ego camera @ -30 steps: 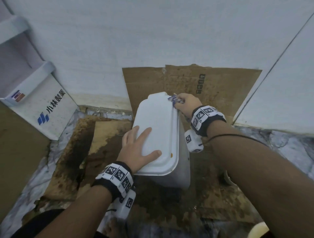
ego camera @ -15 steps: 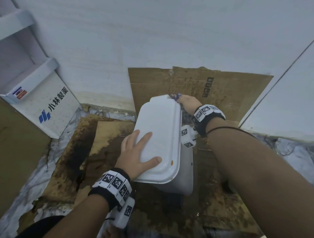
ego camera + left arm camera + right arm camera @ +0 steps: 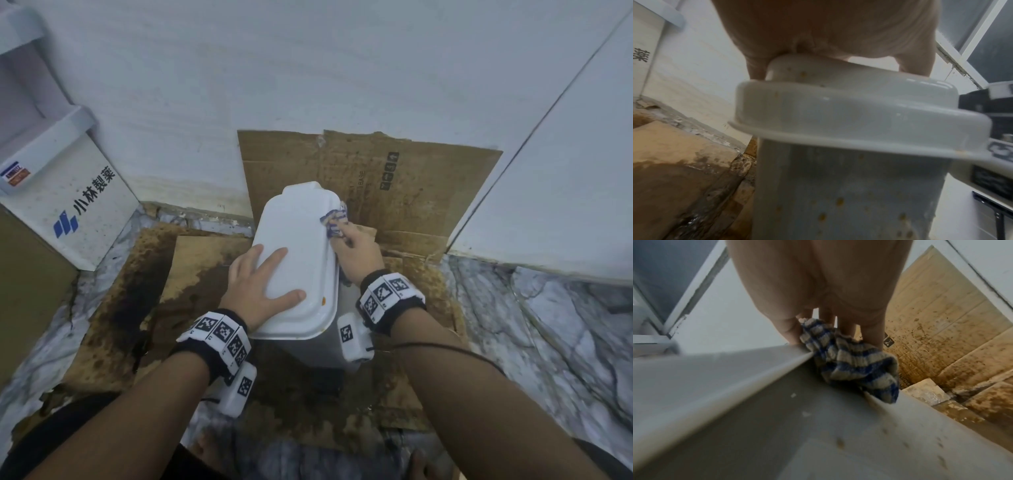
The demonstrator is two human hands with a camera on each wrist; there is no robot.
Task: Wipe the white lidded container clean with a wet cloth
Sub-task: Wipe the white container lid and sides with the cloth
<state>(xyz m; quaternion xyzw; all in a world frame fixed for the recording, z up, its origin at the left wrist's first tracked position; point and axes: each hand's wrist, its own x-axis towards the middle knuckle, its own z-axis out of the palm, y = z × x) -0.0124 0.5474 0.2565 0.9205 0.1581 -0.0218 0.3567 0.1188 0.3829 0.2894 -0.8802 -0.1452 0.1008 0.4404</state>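
Observation:
The white lidded container (image 3: pixel 298 240) stands upright on stained cardboard in the middle of the head view, with brown specks on its lid rim and side wall (image 3: pixel 838 194). My left hand (image 3: pixel 260 284) lies flat on the lid's near left part, fingers straight, thumb across the top. My right hand (image 3: pixel 356 250) grips a blue-and-white striped cloth (image 3: pixel 334 221) against the lid's far right edge. In the right wrist view the bunched cloth (image 3: pixel 849 360) sits pressed under the lid rim (image 3: pixel 735 369), with the fingers (image 3: pixel 871 331) curled round it.
Wet, dirty cardboard (image 3: pixel 394 192) leans on the white wall behind and covers the marble floor (image 3: pixel 548 325). A white box with blue print (image 3: pixel 68 205) stands at the left. A white panel (image 3: pixel 565 171) closes in the right side.
My right hand with the cloth has slid back along the lid's right edge toward me. The left hand keeps its place on the lid.

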